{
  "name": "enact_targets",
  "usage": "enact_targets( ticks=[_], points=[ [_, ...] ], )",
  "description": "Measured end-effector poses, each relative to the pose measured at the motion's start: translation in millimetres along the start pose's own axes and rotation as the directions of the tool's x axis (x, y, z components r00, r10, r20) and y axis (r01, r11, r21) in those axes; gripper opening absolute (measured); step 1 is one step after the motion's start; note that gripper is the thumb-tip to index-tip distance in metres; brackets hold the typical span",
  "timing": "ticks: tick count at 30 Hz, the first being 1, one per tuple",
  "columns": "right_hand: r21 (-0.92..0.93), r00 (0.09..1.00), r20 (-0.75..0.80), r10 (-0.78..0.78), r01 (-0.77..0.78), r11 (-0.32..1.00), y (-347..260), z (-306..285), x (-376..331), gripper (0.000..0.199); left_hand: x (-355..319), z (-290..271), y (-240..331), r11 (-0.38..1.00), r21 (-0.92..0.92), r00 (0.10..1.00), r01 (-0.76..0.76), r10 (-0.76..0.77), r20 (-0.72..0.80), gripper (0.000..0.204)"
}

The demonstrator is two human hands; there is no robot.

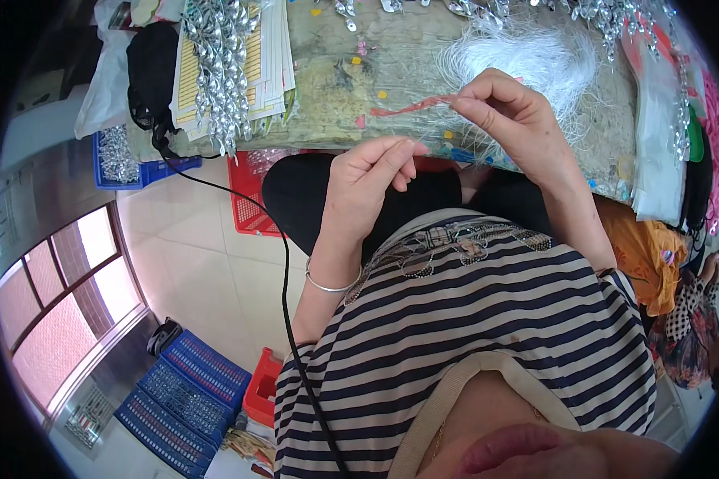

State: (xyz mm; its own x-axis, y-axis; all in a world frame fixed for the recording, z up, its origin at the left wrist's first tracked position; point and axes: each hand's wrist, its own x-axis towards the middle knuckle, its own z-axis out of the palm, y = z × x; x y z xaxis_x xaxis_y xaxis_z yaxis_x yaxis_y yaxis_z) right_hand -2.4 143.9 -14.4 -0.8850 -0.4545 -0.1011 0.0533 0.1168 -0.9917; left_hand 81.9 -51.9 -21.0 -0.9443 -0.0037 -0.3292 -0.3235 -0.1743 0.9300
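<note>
My right hand [513, 112] is closed in a pinch on one end of a thin, twisted red strip [414, 107]. The strip stretches leftward over the table from its fingertips. Lower and to the left, my left hand [369, 177] has thumb and forefinger pressed together in front of the table edge. A faint, thin tip shows at those fingertips, too fine to name. Behind my right hand lies a loose, tangled heap of clear white thread [527, 60] on the worn table [327, 80].
Strands of silver beads [224, 72] lie over stacked cards [276, 88] at left, beside a black cloth bag [152, 72]. Clear plastic bags [659, 152] hang at right. A black cable [286, 279] runs past my left arm. Below are a red basket [252, 195] and blue trays [188, 391].
</note>
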Motion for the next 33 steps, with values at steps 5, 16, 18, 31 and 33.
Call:
enact_targets(
  ticks=[5, 16, 18, 31, 33],
  points=[
    [0.062, 0.997, 0.016, 0.081, -0.082, 0.995, -4.5, 13.3, 9.6, 0.010, -0.2, -8.0, 1.4, 0.999, -0.052, 0.999, -0.006, 0.008, 0.034, 0.022],
    [-0.058, 0.990, 0.021, -0.139, 0.140, 0.988, -14.4, 21.3, 9.8, 0.016, 7.3, 3.9, 11.8, 0.992, -0.086, 0.994, -0.095, 0.099, 0.047, 0.021],
    [0.060, 0.992, -0.074, -0.105, 0.110, 0.992, -11.5, 15.8, 5.6, 0.018, 6.5, 6.2, 8.5, 0.991, -0.091, 0.994, -0.100, 0.104, 0.038, 0.021],
    [0.150, 0.996, 0.082, -0.035, 0.023, 0.988, -0.1, 8.8, -15.1, 0.013, 3.3, 21.5, -1.9, 0.997, -0.069, 0.992, -0.036, 0.044, 0.118, 0.021],
    [0.149, 0.997, 0.080, -0.020, 0.008, 0.989, 0.4, 10.3, -13.8, 0.013, 2.8, 20.4, -3.0, 0.996, -0.075, 0.993, -0.039, 0.047, 0.113, 0.021]
  ],
)
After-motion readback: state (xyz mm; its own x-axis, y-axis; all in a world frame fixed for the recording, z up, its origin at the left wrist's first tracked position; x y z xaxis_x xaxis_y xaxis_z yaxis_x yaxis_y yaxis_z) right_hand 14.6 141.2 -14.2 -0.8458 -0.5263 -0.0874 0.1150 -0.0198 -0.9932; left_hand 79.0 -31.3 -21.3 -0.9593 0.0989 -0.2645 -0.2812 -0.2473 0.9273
